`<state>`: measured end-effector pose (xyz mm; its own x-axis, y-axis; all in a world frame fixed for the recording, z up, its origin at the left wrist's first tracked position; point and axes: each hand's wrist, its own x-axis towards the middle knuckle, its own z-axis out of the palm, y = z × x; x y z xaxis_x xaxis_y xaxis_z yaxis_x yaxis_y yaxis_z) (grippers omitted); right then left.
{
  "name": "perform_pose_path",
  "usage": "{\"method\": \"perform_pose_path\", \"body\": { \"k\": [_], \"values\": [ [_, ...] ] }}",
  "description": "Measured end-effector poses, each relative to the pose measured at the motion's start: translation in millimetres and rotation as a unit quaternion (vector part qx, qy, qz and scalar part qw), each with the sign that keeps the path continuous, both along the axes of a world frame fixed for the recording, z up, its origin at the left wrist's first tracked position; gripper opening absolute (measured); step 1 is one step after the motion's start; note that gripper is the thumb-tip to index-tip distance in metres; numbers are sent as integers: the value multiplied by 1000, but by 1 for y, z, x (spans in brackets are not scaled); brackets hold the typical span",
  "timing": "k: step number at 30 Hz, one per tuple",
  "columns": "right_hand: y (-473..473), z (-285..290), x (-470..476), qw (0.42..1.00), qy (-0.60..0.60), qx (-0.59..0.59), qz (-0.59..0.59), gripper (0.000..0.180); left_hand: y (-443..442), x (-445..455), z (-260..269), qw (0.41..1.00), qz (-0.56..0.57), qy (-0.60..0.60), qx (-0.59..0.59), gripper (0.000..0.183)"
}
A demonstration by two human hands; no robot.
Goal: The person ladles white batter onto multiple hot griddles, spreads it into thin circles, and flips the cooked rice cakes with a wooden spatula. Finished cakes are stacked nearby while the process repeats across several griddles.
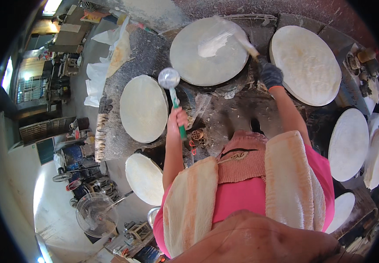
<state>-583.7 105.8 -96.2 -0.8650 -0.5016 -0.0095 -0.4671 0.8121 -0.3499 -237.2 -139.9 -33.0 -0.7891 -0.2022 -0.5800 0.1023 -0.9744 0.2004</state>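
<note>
My left hand (177, 118), bare, grips the green and white handle of a metal ladle (169, 79), held between two round griddles. In a dark glove with an orange cuff, my right hand (271, 75) is closed on the wooden handle of a brush or spreader (242, 38), its far end blurred. That tool lies over the far round griddle (182, 62), beside a white patch of batter or powder (213, 44). Pale sheets cover the left griddle (144, 110) and the right griddle (304, 65).
More pale round surfaces stand at the lower left (143, 177) and right (349, 144), with a stack of thin sheets (377, 151) at the far right. Left of the griddles is a powder-dusted worktop (143, 49) with plastic sheeting (99, 79). A standing fan (97, 213) is at lower left.
</note>
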Motion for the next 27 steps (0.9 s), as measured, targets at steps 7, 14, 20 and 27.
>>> {"method": "perform_pose_path", "body": {
  "k": [7, 14, 20, 27],
  "values": [
    [27, 43, 46, 998, 17, 57, 37, 24, 1, -98, 15, 987, 6, -53, -153, 17],
    [22, 5, 125, 985, 55, -21, 161, 31, 31, -143, 2, 991, 7, -81, -110, 18],
    [62, 21, 157, 958, 166, -191, 136, 28, 80, 13, 29, 987, -43, -47, -147, 11],
    [46, 45, 158, 980, 161, -89, 79, 23, 94, 22, 56, 975, -38, 133, 177, 13]
  ]
}}
